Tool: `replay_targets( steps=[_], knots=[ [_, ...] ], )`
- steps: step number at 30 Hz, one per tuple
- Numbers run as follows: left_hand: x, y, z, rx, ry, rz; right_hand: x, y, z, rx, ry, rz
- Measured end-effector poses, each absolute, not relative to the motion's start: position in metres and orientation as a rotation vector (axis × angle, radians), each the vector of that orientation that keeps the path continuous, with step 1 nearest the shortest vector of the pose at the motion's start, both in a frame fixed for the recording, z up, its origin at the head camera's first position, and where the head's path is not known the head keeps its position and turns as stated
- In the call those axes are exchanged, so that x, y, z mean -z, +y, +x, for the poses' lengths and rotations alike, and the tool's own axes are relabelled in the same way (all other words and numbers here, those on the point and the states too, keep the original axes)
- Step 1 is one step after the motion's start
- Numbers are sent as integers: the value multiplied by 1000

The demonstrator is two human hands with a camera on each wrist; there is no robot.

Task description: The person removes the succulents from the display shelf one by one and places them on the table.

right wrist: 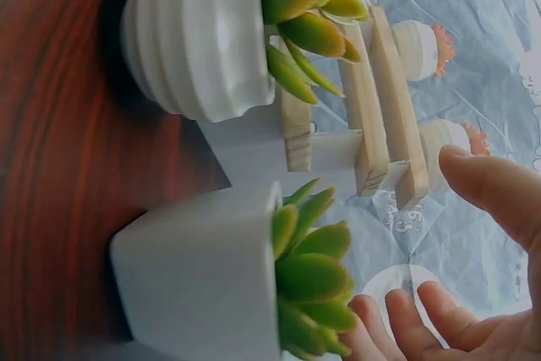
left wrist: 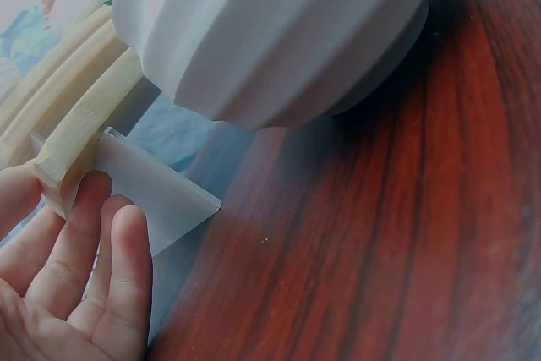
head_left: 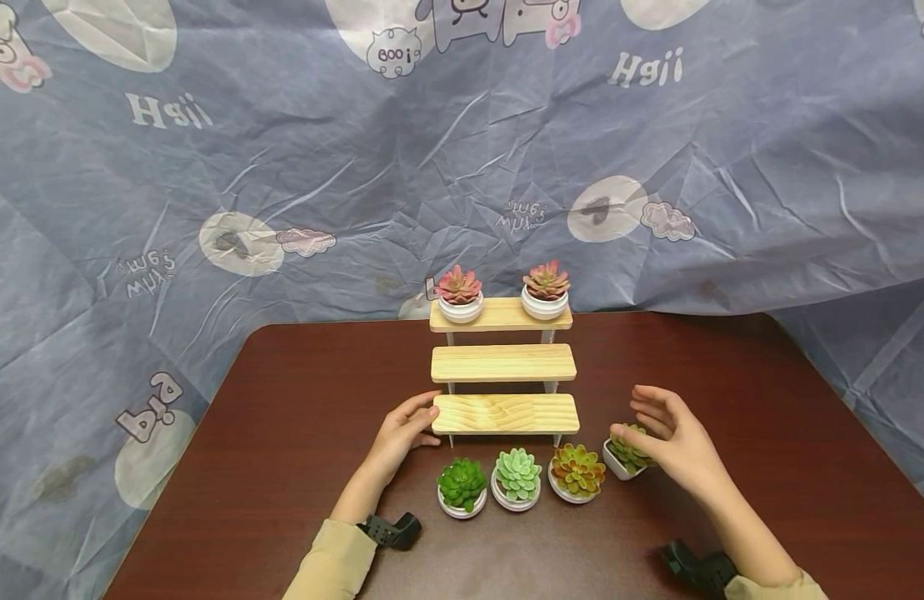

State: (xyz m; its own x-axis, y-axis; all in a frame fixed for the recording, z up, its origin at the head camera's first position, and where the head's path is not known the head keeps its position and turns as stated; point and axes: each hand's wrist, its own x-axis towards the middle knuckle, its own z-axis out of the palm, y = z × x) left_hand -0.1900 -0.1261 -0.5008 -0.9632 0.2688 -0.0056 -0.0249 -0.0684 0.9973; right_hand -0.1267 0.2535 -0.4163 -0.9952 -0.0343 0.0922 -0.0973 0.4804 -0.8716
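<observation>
Head view: nearest, a black camera [head_left: 392,531] is worn on each wrist, just ahead of a tan sleeve [head_left: 334,558]. Beyond, three round pots [head_left: 462,512] are lined up on the dark red table [head_left: 319,375], in front of the stand [head_left: 506,415]; from left to right, they are filled by a dark green plant [head_left: 462,482], a pale green plant [head_left: 517,473] and an orange plant [head_left: 577,471]. Just right of this row, a square pot [head_left: 621,467] with a green plant [head_left: 630,446] is set on the table. Beside it the right hand [head_left: 679,442] is held with thumb and fingers parted and released, nothing being grasped; whether the leaves are touched cannot be told. By the left hand [head_left: 402,433], the left end of the stand's lowest shelf is pinched, thumb laid above and fingers tucked beneath. Behind, the middle shelf [head_left: 504,363] is mounted higher. On the top shelf [head_left: 502,314], two pink plants [head_left: 459,285] in white pots are placed, one towards each end. Past the table, a printed blue-grey cloth [head_left: 357,167] is hung.
</observation>
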Motion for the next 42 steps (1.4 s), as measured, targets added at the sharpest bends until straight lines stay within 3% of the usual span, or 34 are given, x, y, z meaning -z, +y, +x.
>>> replay_targets(
  steps=[12, 42],
  knots=[
    [474, -124, -179, -2117, 1980, 278, 404, 243, -135, -1551, -2629, 136],
    [476, -124, -180, -2121, 1980, 291, 387, 223, -161, -1603, -2567, 189]
  ],
)
